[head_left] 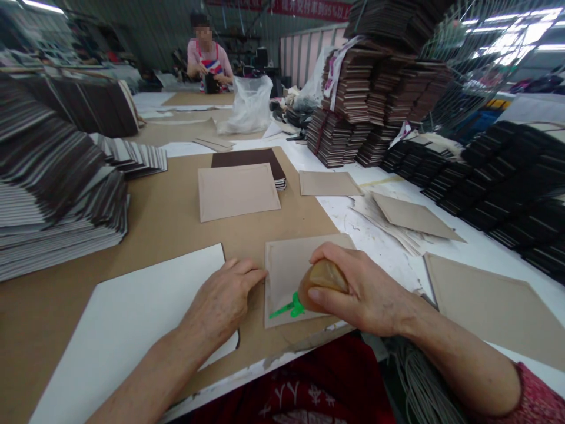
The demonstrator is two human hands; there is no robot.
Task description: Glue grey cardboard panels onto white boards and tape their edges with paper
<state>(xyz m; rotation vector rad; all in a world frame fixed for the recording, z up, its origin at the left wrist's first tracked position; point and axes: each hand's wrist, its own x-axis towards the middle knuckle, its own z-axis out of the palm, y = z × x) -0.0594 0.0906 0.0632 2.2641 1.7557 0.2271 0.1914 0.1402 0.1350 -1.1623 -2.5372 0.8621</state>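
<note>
Glue bottle (324, 281): where?
– R hand (362, 291) wrapped tight round it, green nozzle (289, 308) down on tan card (286, 265), near bench (388, 247) edge. L hand (223, 300) spread flat, fingertips at card's left edge.
Risk?
– Prob. a hard squeeze: glue blobs. Card may slide, barely pinned.

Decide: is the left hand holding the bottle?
No, the right hand grips the bottle, while the left hand lies flat at the card's edge.
</note>
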